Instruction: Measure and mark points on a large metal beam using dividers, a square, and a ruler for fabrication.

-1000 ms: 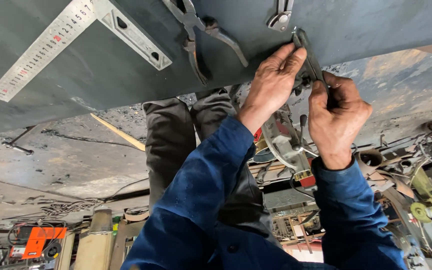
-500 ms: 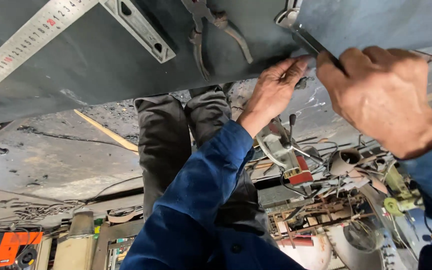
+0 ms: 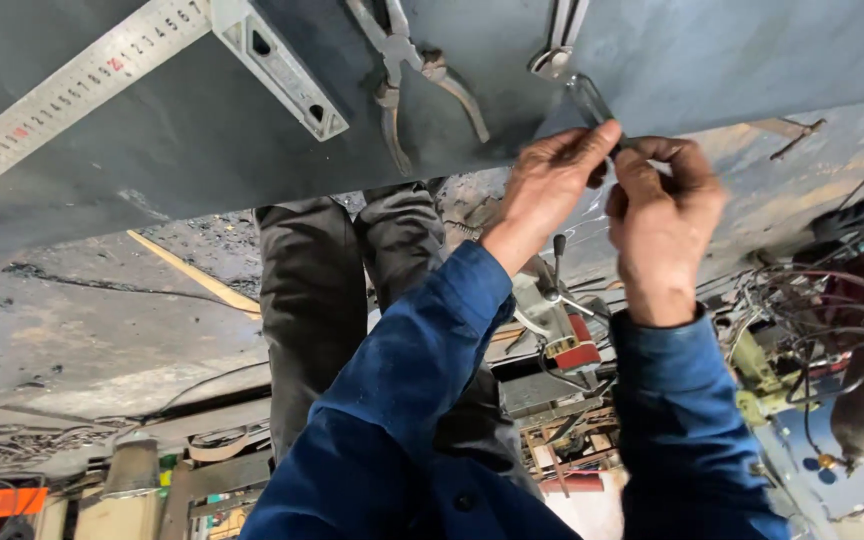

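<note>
Grey metal sheet [image 3: 712, 60] edge: both hands' fingers (left hand [image 3: 550, 185], right hand [image 3: 664, 225]) pinch a slim metal tool [image 3: 592, 105].

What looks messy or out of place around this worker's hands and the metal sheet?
Nothing on the grey metal sheet looks damaged; the square ruler and pliers lie flat on it. Both hands, left and right, pinch a small blurred tool at its edge. Below, wires lie in a tangle among scattered parts.
</note>
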